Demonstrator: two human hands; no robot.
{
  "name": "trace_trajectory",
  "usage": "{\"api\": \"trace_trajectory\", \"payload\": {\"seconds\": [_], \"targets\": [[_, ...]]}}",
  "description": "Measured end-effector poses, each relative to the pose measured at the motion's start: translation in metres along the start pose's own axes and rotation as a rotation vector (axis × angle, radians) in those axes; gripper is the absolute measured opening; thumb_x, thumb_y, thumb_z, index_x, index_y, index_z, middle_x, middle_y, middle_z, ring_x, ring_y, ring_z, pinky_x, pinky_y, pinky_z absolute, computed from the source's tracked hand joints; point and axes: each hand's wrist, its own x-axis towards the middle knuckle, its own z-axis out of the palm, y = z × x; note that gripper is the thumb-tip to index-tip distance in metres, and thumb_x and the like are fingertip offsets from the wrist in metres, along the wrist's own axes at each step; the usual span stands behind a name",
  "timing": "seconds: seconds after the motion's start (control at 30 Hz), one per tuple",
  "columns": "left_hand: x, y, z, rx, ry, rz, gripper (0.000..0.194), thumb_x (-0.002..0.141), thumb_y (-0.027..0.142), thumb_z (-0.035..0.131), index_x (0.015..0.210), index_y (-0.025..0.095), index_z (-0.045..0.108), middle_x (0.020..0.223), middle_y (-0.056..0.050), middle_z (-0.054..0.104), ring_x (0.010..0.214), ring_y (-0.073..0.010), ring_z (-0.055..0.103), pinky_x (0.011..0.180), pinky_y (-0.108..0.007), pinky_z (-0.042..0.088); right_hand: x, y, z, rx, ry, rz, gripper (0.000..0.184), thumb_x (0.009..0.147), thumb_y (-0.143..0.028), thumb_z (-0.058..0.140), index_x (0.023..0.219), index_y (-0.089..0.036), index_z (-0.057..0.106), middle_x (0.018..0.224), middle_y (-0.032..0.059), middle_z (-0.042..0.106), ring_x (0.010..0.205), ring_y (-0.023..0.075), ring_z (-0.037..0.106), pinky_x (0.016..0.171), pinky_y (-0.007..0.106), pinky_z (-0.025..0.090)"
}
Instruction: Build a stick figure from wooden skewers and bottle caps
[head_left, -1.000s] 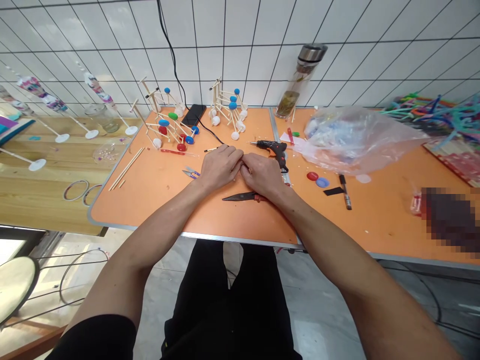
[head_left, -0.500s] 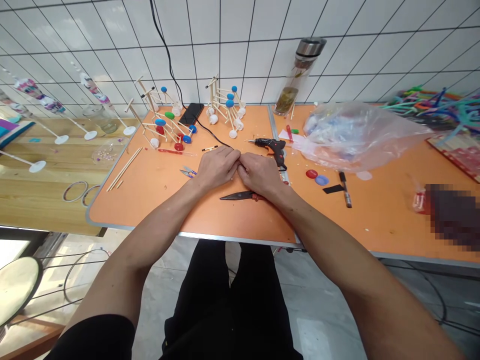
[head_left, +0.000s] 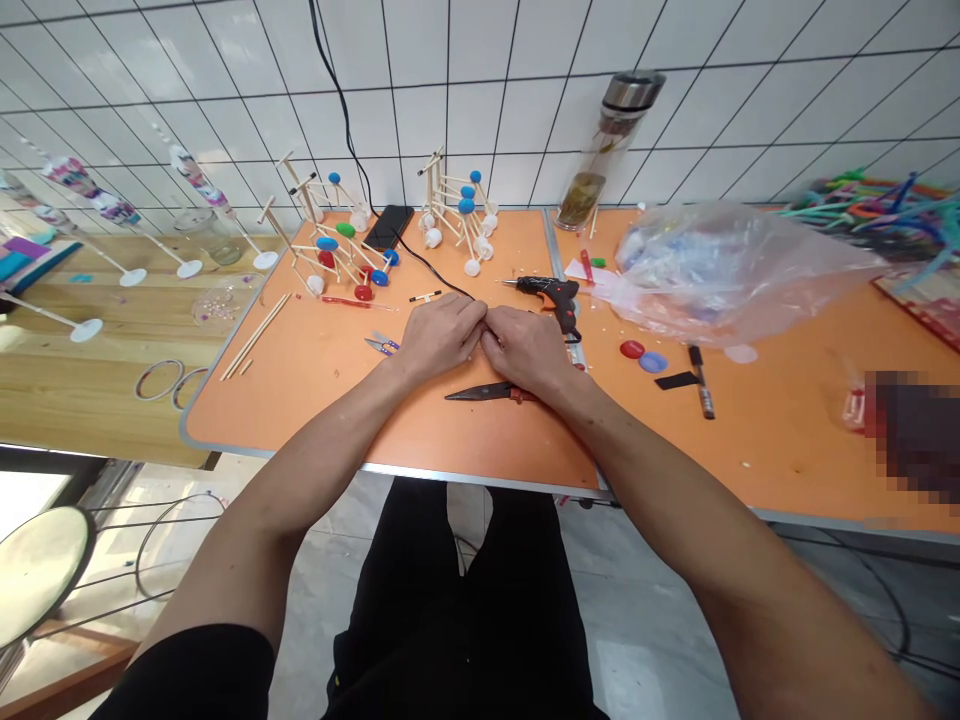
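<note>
Fingertips [head_left: 475, 316] of the left hand [head_left: 439, 335] and right hand [head_left: 526, 350] press together, whether clenched on something small I can't tell, and a careless shift could knock the black-bladed shears [head_left: 487, 392] just below or touch the nozzle of the nearby glue gun [head_left: 551, 296].

You're in bright, even light with no clear source. Your left hand [head_left: 441, 336] and right hand [head_left: 527, 350] cast only faint, soft shadows on the table [head_left: 300, 420]. The bag [head_left: 735, 270] shows white glare, and the floor [head_left: 637, 680] a pale sheen. The view is sharp at the centre; the wide lens bends the tile wall [head_left: 480, 90] toward the edges. A pixelated patch [head_left: 915, 435] covers something at right.
</note>
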Motion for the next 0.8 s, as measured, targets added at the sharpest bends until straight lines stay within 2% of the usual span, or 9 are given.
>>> {"api": "trace_trajectory", "payload": {"seconds": [0.3, 0.37, 0.43, 0.5, 0.6, 0.7, 0.8], "targets": [[0.0, -0.002, 0.0, -0.009, -0.015, -0.004, 0.023, 0.113, 0.029, 0.052, 0.105, 0.024, 0.074, 0.102, -0.013, 0.082, 0.104, -0.0312, 0.074, 0.083, -0.043, 0.049, 0.0, -0.001, -0.003, 0.013, -0.012, 0.008, 0.032, 0.108, -0.021, 0.047, 0.116, -0.016, 0.078, 0.111, 0.0169, 0.084, 0.098, 0.0319, 0.073, 0.07, 0.039, 0.027], [0.002, -0.009, 0.0, -0.032, -0.02, -0.04, 0.024, 0.114, 0.033, 0.053, 0.108, 0.025, 0.075, 0.104, -0.013, 0.082, 0.105, -0.031, 0.074, 0.085, -0.043, 0.049, 0.0, -0.001, -0.004, 0.039, -0.008, 0.028, 0.034, 0.111, -0.024, 0.047, 0.123, -0.017, 0.078, 0.117, 0.0163, 0.085, 0.101, 0.0322, 0.074, 0.071, 0.039, 0.028], [0.003, -0.021, -0.002, -0.065, 0.012, -0.136, 0.025, 0.114, 0.037, 0.054, 0.109, 0.026, 0.076, 0.104, -0.012, 0.082, 0.107, -0.031, 0.074, 0.086, -0.043, 0.05, 0.0, 0.0, -0.003, 0.081, 0.006, 0.05, 0.038, 0.113, -0.026, 0.047, 0.136, -0.018, 0.077, 0.127, 0.0154, 0.086, 0.107, 0.0328, 0.076, 0.072, 0.039, 0.032], [0.005, -0.035, -0.004, -0.078, 0.094, -0.285, 0.024, 0.112, 0.034, 0.054, 0.106, 0.026, 0.077, 0.107, -0.011, 0.083, 0.109, -0.031, 0.073, 0.09, -0.043, 0.051, 0.0, 0.002, -0.002, 0.115, 0.012, 0.072, 0.041, 0.114, -0.027, 0.049, 0.144, -0.019, 0.075, 0.138, 0.0144, 0.085, 0.115, 0.0334, 0.076, 0.075, 0.039, 0.036], [0.008, -0.056, -0.008, -0.115, 0.196, -0.496, 0.021, 0.109, 0.029, 0.057, 0.104, 0.026, 0.077, 0.111, -0.009, 0.084, 0.11, -0.0296, 0.073, 0.093, -0.042, 0.051, 0.0, 0.005, 0.0, 0.124, -0.002, 0.098, 0.041, 0.114, -0.027, 0.051, 0.144, -0.02, 0.077, 0.142, 0.0136, 0.083, 0.122, 0.0341, 0.077, 0.078, 0.04, 0.04], [0.008, -0.069, -0.009, -0.099, 0.157, -0.656, 0.014, 0.101, 0.025, 0.064, 0.099, 0.026, 0.077, 0.112, -0.008, 0.085, 0.11, -0.0313, 0.074, 0.09, -0.043, 0.052, 0.0, 0.005, -0.001, 0.109, -0.016, 0.097, 0.038, 0.114, -0.027, 0.051, 0.138, -0.02, 0.08, 0.14, 0.0135, 0.084, 0.12, 0.034, 0.077, 0.077, 0.039, 0.039], [0.008, -0.074, -0.007, -0.089, 0.073, -0.686, 0.011, 0.092, 0.019, 0.069, 0.089, 0.026, 0.077, 0.106, -0.009, 0.085, 0.106, -0.0329, 0.075, 0.085, -0.043, 0.051, 0.0, 0.003, -0.004, 0.098, -0.032, 0.08, 0.036, 0.115, -0.026, 0.05, 0.132, -0.02, 0.081, 0.136, 0.0131, 0.085, 0.116, 0.0326, 0.077, 0.074, 0.039, 0.035]]}}
